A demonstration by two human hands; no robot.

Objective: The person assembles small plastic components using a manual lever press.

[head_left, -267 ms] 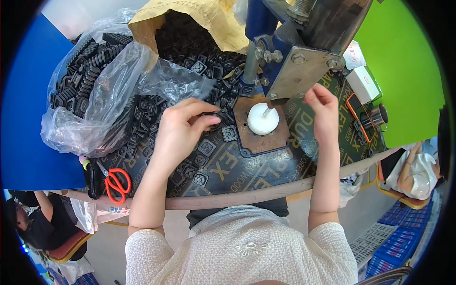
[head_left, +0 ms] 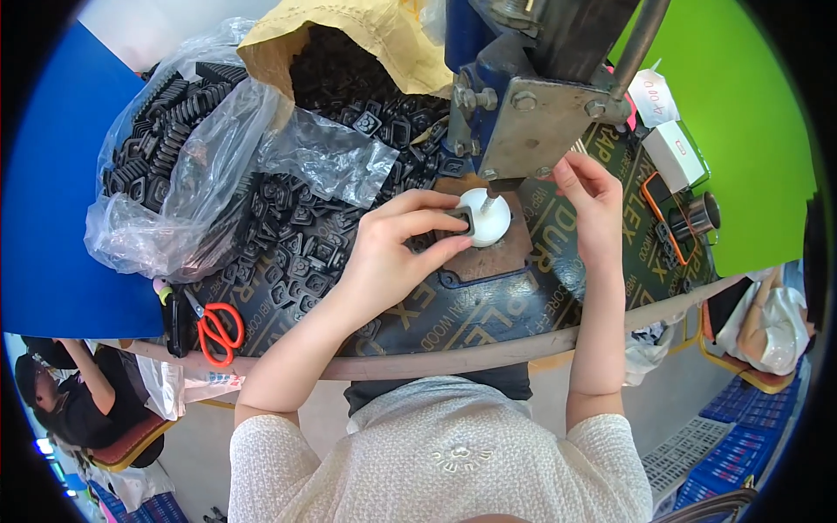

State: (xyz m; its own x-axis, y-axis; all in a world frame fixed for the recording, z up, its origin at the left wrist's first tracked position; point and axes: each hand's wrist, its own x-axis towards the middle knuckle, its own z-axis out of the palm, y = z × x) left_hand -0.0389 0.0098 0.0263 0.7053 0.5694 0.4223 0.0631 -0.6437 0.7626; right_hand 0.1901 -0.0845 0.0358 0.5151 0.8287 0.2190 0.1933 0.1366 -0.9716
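The left hand (head_left: 388,248) has its grip narrowed to the thickness of one small black square plastic piece (head_left: 463,216), fingers on the far side and thumb on the near side. That piece is at the left edge of the white round block (head_left: 494,227), which sits on the metal base plate (head_left: 501,259) with a metal pin (head_left: 488,202) standing over its top. The left wrist is lower left of the block, back of the hand up, forearm slanting in toward it.

The right hand (head_left: 595,205) is to the right of the block, just beside the lower edge of the press head (head_left: 545,131). Its thumb and forefinger are close together, the other fingers curled; whether this grip holds anything cannot be told. The right forearm rises nearly straight over the bench (head_left: 488,318). Left of the block lies a heap of black pieces (head_left: 283,248); farther lower left are red-handled scissors (head_left: 218,334).
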